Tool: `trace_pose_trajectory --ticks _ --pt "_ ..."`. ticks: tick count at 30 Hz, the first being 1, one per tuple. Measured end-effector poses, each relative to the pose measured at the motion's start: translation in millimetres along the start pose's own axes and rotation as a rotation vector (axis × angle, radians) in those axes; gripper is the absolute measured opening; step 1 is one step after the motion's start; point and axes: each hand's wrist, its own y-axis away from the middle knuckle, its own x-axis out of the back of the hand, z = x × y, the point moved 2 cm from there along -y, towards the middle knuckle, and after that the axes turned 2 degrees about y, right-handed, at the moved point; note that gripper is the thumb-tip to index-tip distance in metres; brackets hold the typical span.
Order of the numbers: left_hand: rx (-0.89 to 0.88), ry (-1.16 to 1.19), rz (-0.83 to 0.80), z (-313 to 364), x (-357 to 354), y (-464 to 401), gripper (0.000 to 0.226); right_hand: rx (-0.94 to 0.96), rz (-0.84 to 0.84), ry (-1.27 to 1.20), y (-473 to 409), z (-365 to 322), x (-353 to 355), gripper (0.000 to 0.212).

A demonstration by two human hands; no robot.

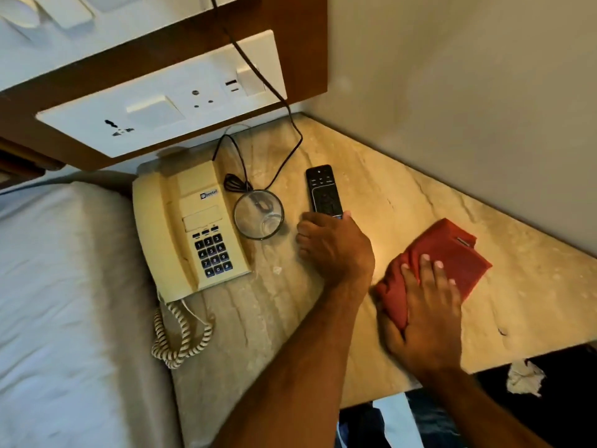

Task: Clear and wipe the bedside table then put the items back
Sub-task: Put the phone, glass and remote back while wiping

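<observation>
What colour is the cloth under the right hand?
Red. The cloth under the right hand shows best in the head view.

Lying flat, black remote (324, 192), near end gripped by left hand (334, 250); red cloth (452, 253) pressed under right hand (426, 318).

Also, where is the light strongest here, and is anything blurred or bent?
Head view: light pools on the marble table between the left hand, gripping the remote, and the right hand; right hand and red cloth look slightly smeared; the socket panel looks bowed by lens distortion.
</observation>
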Motion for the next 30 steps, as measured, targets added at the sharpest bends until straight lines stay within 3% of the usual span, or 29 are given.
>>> trace_pose_trajectory --ticks 4,8,13,17,20,30 --pt "0.024 0.003 0.007 0.0 -6.9 -8.7 0.086 0.009 0.022 0.005 -0.4 2.3 1.0 0.083" --pt "-0.156 0.027 0.027 -32.4 3.4 9.1 0.082 0.039 0.033 -0.016 1.5 3.5 -0.1 0.083" --pt "-0.513 -0.198 -0.008 -159.9 15.3 55.9 0.069 0.058 0.084 -0.03 1.0 4.2 -2.6 0.084" --pt "-0.601 -0.393 0.028 -265.2 18.2 62.7 0.076 0.054 0.128 -0.038 6.7 1.1 -5.0 0.084" --pt "-0.643 -0.394 -0.035 -277.9 16.8 57.5 0.083 0.047 0.191 -0.059 9.5 -1.2 -5.6 0.084" --pt "-0.698 -0.355 -0.012 -281.9 13.3 54.6 0.088 -0.025 0.277 -0.119 29.5 -21.1 -6.0 0.064"
